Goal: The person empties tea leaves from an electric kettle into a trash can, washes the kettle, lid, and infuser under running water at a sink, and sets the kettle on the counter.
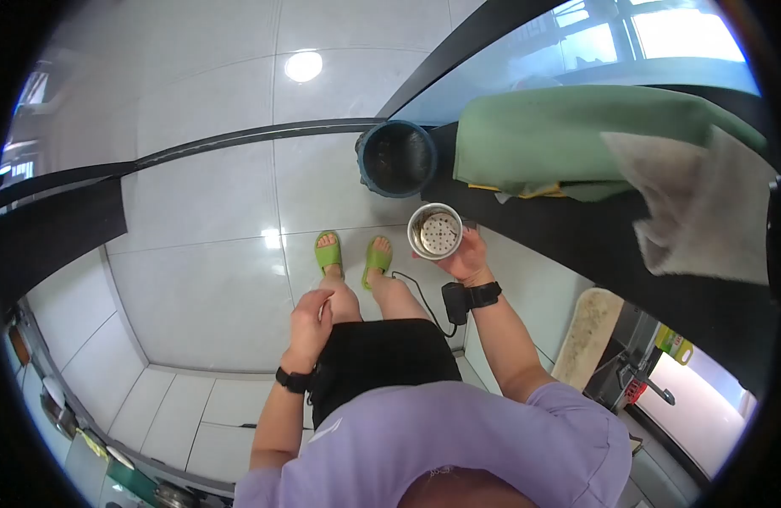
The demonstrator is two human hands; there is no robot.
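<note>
My right hand [468, 256] holds a sink strainer basket [439, 234], fingers around its lower right side. It is a round, pale metal cup with small holes in its bottom and a light rim; some brownish residue shows inside. Just above it on the floor stands a blue trash bin [361, 169] with a dark liner. My left hand [309, 320] hangs by my left thigh, fingers loosely bent and thumb apart, with nothing visible in it. Parts of its fingers are hidden from this angle.
On the right runs a dark counter [526, 245] with a green cloth [560, 140] and a greyish-white cloth [703, 195]. A cutting board [587, 337] leans beside a sink with a faucet [648, 383]. A sliding door track [255, 134] crosses the tiled floor.
</note>
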